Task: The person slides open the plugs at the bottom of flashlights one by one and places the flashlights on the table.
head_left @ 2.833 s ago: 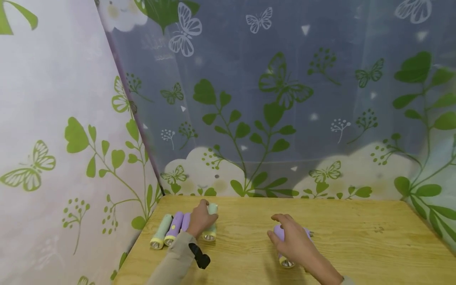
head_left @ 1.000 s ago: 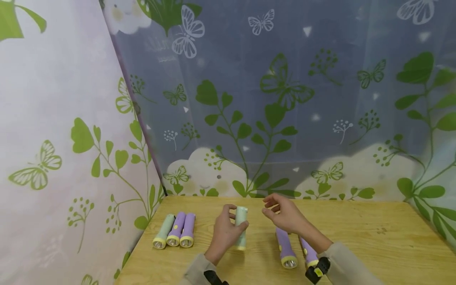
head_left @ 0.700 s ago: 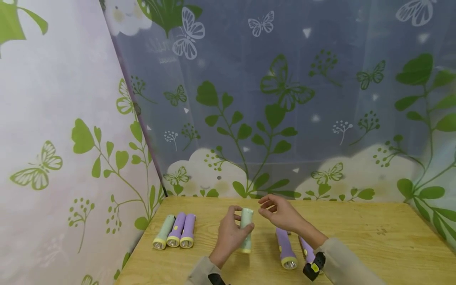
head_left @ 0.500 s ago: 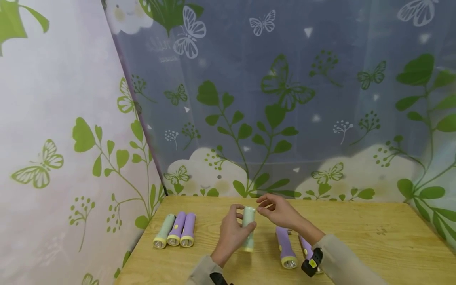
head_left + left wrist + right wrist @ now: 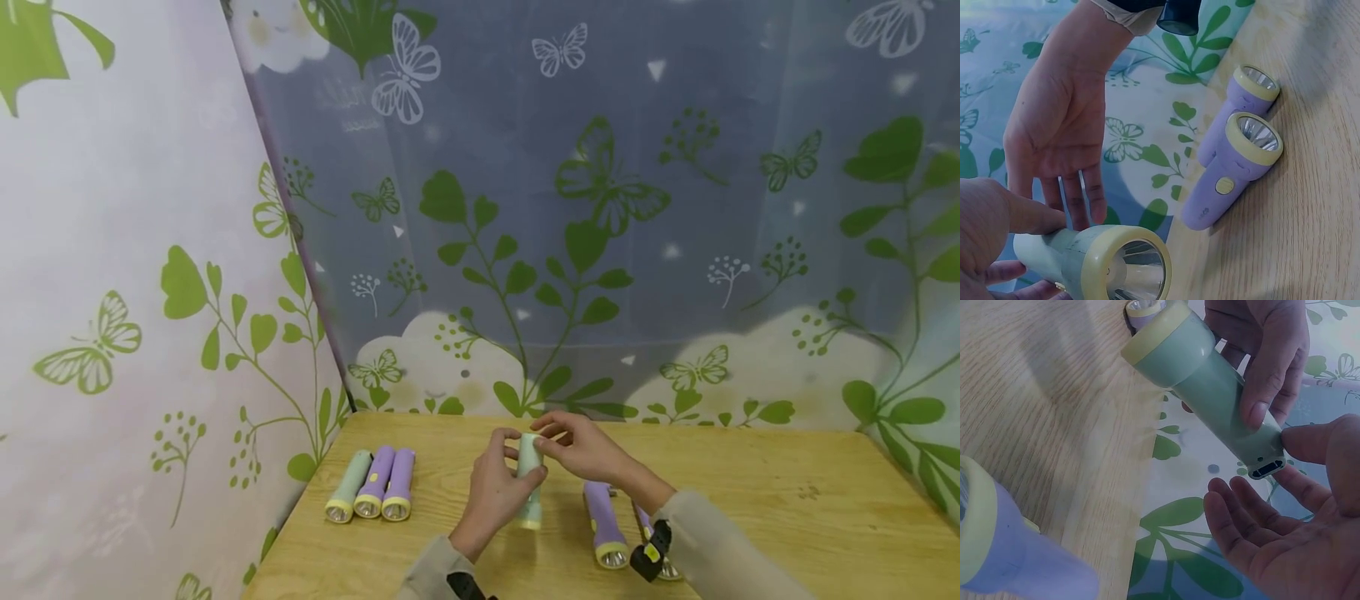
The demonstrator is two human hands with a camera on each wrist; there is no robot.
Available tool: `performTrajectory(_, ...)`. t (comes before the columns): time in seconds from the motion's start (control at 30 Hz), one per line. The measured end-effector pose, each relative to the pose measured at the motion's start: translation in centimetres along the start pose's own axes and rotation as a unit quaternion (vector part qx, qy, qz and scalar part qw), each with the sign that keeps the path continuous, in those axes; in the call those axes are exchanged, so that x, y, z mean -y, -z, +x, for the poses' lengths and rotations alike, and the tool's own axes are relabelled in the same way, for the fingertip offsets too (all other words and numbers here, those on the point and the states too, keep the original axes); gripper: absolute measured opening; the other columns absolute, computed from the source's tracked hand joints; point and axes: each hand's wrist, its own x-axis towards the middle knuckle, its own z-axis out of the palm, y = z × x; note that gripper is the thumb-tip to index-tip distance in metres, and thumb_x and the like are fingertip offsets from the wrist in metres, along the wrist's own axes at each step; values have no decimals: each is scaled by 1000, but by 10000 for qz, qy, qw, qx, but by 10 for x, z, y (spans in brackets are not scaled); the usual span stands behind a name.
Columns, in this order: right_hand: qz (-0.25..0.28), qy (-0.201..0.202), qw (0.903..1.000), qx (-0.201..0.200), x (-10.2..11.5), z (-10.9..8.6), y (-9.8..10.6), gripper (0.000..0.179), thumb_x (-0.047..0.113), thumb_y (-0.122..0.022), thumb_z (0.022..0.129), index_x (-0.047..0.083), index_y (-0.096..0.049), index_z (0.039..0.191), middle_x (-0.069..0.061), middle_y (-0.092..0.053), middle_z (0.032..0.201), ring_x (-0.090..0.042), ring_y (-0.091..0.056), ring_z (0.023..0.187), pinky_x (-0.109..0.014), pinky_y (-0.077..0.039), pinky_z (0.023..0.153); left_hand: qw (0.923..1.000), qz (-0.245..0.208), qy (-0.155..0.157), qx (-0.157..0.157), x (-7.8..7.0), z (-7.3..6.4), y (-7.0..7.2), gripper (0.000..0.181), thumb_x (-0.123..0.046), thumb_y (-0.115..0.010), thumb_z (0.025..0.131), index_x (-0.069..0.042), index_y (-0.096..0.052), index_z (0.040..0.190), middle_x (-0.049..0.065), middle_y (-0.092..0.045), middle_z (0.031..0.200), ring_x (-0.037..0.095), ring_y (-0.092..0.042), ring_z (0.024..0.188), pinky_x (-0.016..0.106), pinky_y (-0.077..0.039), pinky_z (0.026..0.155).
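My left hand (image 5: pixel 498 492) grips a mint green flashlight (image 5: pixel 530 467) by its body, raised above the table, yellow-rimmed lens end down. In the right wrist view its thumb lies along the green flashlight (image 5: pixel 1210 394). My right hand (image 5: pixel 581 450) is at the upper tail end. There its thumb and index finger pinch the tail edge, beside a dark slot, while the other fingers stay loosely extended. Two purple flashlights lie below the right hand: one nearer (image 5: pixel 602 521), and another (image 5: pixel 648 525) partly hidden by the right wrist's black camera strap.
A green flashlight (image 5: pixel 350 483) and two purple ones, the middle one (image 5: pixel 377 479) and the right one (image 5: pixel 400 483), lie side by side at the left of the wooden table (image 5: pixel 750 517). A printed cloth wall (image 5: pixel 487 292) stands along the table's back edge.
The left hand has lifted the green flashlight from the left row and carried it right. The right hand has left the purple flashlight, moved left, and now meets the green flashlight's tail.
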Motion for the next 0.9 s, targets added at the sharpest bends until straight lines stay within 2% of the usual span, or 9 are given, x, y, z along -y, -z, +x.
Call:
performTrajectory(0.33, -112, 40, 9999, 77, -4, 3, -4, 26, 23, -57, 105, 12, -64, 127, -18, -65, 130, -34, -66, 112, -46, -57, 91, 9999, -91, 7, -42, 2, 0, -4, 56, -21, -79, 86, -6, -50, 132, 23, -65, 113, 22, -73, 78, 32, -58, 60)
performTrajectory(0.63, -60, 190, 9996, 177, -8, 4, -6, 28, 23, -55, 106, 9, -62, 129, -17, -68, 120, -23, -68, 98, -32, -55, 74, 9999, -108, -21, -95, 3, -1, -6, 54, -19, -79, 86, -7, -50, 130, 21, -66, 111, 19, -72, 75, 29, -57, 59)
performTrajectory(0.9, -164, 264, 9994, 179, -7, 2, -6, 27, 23, -54, 106, 10, -61, 128, -16, -69, 116, -19, -68, 95, -29, -54, 73, 9998, -200, -3, -91, 3, -1, -7, 55, -19, -79, 86, -6, -50, 130, 22, -66, 110, 19, -72, 75, 30, -57, 58)
